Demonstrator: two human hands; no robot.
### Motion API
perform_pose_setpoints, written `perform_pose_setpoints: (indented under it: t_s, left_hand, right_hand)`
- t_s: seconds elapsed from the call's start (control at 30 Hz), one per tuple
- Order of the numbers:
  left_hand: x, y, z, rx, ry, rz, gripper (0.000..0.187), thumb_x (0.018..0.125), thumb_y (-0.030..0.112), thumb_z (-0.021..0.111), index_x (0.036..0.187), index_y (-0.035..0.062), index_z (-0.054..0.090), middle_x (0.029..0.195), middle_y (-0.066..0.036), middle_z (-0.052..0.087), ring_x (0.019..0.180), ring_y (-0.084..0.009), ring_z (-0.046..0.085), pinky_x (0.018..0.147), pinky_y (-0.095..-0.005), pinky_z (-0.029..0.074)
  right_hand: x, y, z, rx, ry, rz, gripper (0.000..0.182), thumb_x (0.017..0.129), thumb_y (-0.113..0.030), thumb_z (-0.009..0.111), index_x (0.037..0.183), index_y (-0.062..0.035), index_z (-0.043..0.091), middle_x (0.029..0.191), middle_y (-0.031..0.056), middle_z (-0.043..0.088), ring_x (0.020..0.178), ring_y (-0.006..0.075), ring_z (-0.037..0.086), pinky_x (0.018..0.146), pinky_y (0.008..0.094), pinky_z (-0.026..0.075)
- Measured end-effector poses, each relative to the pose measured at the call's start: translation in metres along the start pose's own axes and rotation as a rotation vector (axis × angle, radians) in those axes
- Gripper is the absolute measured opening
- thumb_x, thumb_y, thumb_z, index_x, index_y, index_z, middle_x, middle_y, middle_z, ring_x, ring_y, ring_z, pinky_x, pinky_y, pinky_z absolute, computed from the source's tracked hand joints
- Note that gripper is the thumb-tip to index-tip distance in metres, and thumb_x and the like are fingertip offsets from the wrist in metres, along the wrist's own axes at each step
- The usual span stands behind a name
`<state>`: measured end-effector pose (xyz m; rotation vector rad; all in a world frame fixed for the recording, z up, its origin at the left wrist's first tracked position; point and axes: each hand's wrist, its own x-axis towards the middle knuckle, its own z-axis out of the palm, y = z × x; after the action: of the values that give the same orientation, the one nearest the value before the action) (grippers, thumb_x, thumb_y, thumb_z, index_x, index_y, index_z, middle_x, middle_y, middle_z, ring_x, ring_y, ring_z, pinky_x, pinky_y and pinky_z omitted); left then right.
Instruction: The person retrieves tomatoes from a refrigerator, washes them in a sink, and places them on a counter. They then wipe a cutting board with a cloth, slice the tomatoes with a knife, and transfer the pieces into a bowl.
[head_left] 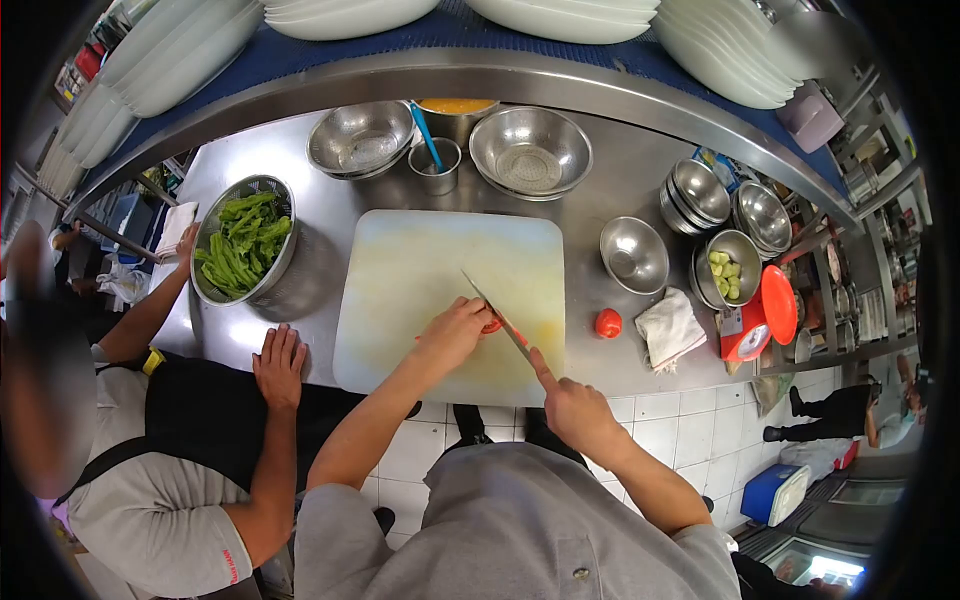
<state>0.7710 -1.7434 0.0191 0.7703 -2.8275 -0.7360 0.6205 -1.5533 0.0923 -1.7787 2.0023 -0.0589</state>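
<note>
My left hand (452, 332) is closed over a red cut tomato (491, 326) on the white cutting board (410, 265). Only a little of the tomato shows beside my fingers. In my right hand (578, 412) is the handle of a long kitchen knife (495, 310), its index finger stretched along the top. The blade points up and to the left and lies right beside the tomato and my left fingertips. A whole tomato (608, 323) sits on the steel table to the right of the board.
A colander of green leaves (244, 245) stands left, near a co-worker's hand (279, 368) resting on the table edge. Steel bowls (531, 150) line the back. A small bowl (634, 255), a cloth (670, 330) and a red scale (745, 335) stand right. A plate shelf (480, 72) overhangs the back.
</note>
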Motion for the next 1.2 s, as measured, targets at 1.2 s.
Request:
perform_pose_setpoints:
  t_s: [1.2]
  left_hand:
    - [-0.024, -0.018, 0.001, -0.095, 0.061, -0.017, 0.005, 0.073, 0.003, 0.062, 0.077, 0.0067, 0.062, 0.084, -0.004, 0.064, 0.085, -0.0264, 0.062, 0.07, -0.0372, 0.051]
  right_hand:
    - [0.022, -0.02, 0.029, 0.036, -0.122, 0.003, 0.081, 0.079, -0.001, 0.053, 0.152, -0.0076, 0.017, 0.076, 0.0209, 0.063, 0.066, 0.0383, 0.063, 0.063, 0.0478, 0.052]
